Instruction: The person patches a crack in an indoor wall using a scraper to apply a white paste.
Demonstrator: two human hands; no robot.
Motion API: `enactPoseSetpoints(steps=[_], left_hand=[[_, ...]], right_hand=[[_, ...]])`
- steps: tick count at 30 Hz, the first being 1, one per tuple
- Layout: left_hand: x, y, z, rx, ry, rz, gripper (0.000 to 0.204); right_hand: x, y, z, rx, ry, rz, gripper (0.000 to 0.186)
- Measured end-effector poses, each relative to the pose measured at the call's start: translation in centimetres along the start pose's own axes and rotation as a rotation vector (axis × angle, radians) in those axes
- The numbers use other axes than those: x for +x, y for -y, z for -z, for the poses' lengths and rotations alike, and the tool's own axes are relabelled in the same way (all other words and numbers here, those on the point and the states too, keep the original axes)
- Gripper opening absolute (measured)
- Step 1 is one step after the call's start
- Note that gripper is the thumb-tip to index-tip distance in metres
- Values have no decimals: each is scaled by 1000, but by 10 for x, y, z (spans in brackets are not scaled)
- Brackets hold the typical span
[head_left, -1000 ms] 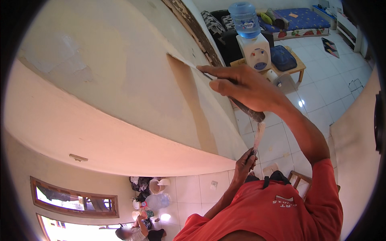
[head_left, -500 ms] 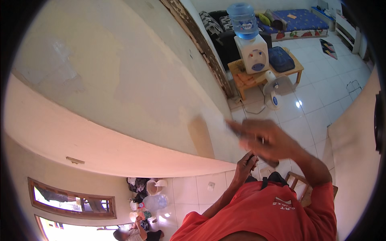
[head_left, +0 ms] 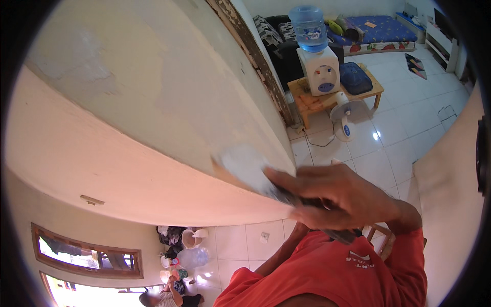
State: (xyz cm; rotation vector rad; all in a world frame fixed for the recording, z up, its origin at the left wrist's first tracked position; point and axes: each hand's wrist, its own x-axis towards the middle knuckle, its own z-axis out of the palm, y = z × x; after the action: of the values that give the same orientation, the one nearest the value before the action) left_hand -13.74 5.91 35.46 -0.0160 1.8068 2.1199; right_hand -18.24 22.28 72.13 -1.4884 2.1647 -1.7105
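My right hand (head_left: 340,197) is closed around the dark handle of a putty knife (head_left: 286,197). The handle's rear end sticks out below my palm, and the broad, motion-blurred blade lies against the pale plastered wall (head_left: 189,107), close to its lower edge. Around the blade the surface looks whitish; I cannot tell wet filler from glare there. Smoother, lighter patches mark the wall further up. My left forearm (head_left: 286,248) reaches up from below, but its hand is hidden behind my right hand, so its fingers cannot be seen.
Beyond the wall's end, a water dispenser (head_left: 321,71) with a blue bottle stands on a low wooden table (head_left: 378,87), with a white fan (head_left: 345,123) before it. A blue-covered mattress (head_left: 383,33) lies behind. At lower left, a person (head_left: 171,297) sits near buckets and bottles.
My right hand has moved down and slightly left, bringing the putty knife's blade onto the wall near its lower edge. The left hand, visible earlier, is now covered by my right hand.
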Motion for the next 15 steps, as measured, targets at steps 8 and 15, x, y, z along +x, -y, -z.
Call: enactPoseSetpoints(steps=[8,15], left_hand=[[-14,-75,-27,-52,-17,-31,45],[-26,-76,-26,-67,-88,-59,42]], right_hand=[[52,-29,40,-6,-299,-252,55],[52,7,26,-27,-103,-199,46]])
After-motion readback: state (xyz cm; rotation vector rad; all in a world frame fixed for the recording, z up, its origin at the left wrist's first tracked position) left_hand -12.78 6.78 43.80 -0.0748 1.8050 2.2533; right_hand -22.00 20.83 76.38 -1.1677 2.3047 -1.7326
